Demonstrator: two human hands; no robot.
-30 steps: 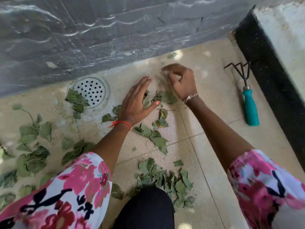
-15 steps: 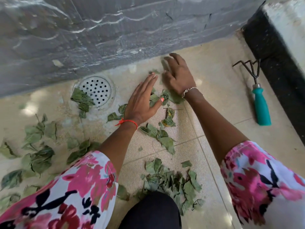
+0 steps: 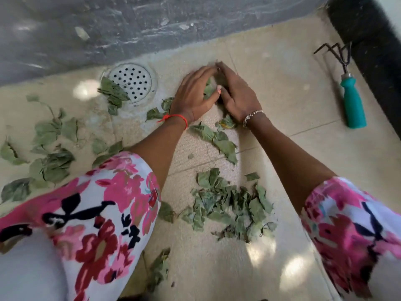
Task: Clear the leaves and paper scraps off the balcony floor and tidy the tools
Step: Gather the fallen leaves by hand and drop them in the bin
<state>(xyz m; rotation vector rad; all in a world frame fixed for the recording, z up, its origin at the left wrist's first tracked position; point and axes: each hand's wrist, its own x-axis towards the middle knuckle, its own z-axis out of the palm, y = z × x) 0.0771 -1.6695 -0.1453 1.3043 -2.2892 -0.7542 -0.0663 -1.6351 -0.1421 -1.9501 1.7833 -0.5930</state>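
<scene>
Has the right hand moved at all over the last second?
Yes. The right hand has swung left, away from the teal-handled hand rake and towards the round perforated drain cover; it now touches the left hand at the fingertips.

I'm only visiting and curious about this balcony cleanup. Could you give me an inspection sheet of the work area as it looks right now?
Surface: beige tiled floor, dusty around the round drain cover.
Job's things: leaf pile in front of the person; loose leaves scattered to the left; a few drain leaves on the cover's edge; hand rake with a teal handle lying untouched at the right. Paper scraps: nothing seen.
Clutter: nothing seen.
Grips: left hand and right hand with straight fingers, fingertips meeting, cupping a few leaves between them.
Cables: nothing seen.
Surroundings: grey wall ahead; black ledge at the right.
</scene>
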